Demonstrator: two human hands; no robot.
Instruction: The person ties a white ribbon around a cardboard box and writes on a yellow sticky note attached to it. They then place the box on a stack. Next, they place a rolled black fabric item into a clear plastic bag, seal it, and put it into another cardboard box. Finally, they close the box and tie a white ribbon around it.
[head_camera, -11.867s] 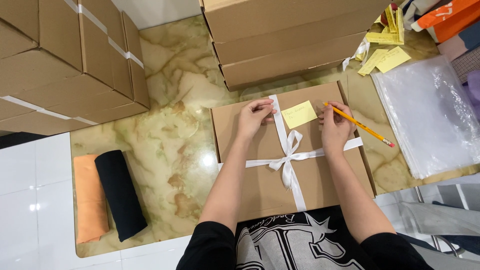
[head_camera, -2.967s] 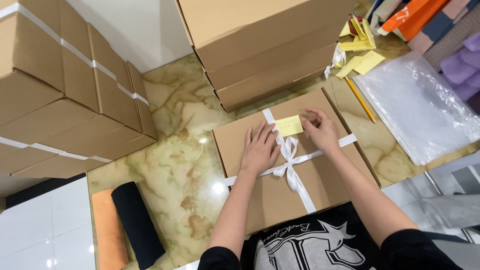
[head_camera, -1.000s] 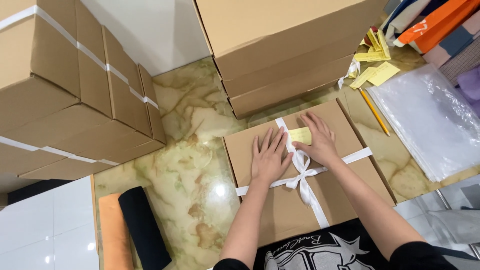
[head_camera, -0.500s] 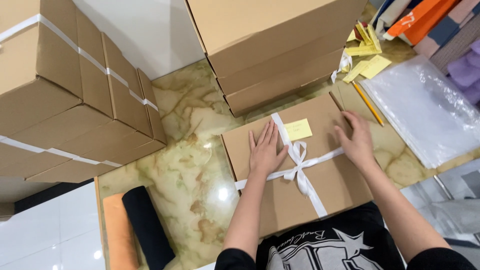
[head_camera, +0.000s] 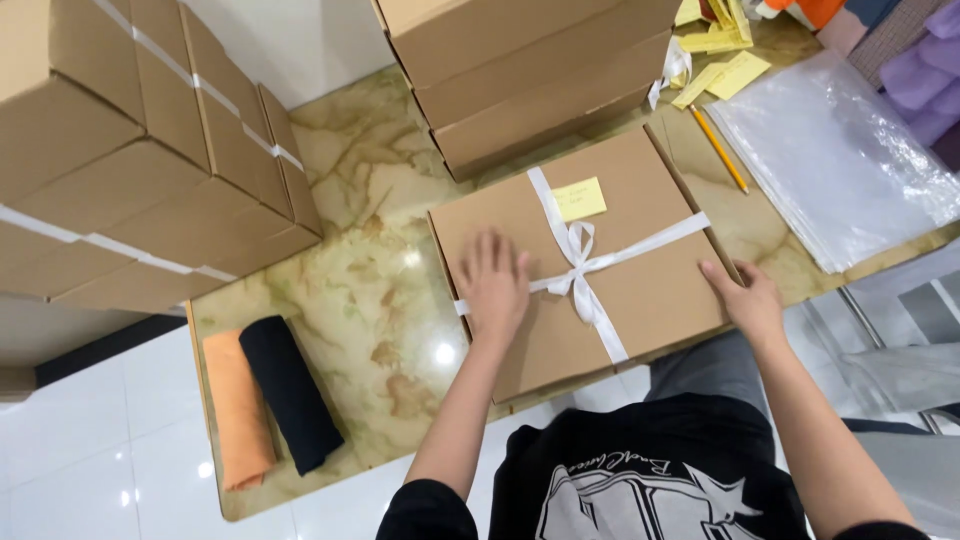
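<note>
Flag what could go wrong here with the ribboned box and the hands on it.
The box overhangs the table edge near the right hand; a push could tip it off. The left hand lies flat on the ribbon and might drag the bow askew. The yellow note looks lightly stuck and could slide off.

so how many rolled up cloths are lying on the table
2, side by side near the marble table's left edge: an orange roll outermost and a black roll touching its right side. Others may lie hidden behind the stacked cardboard boxes.
</note>
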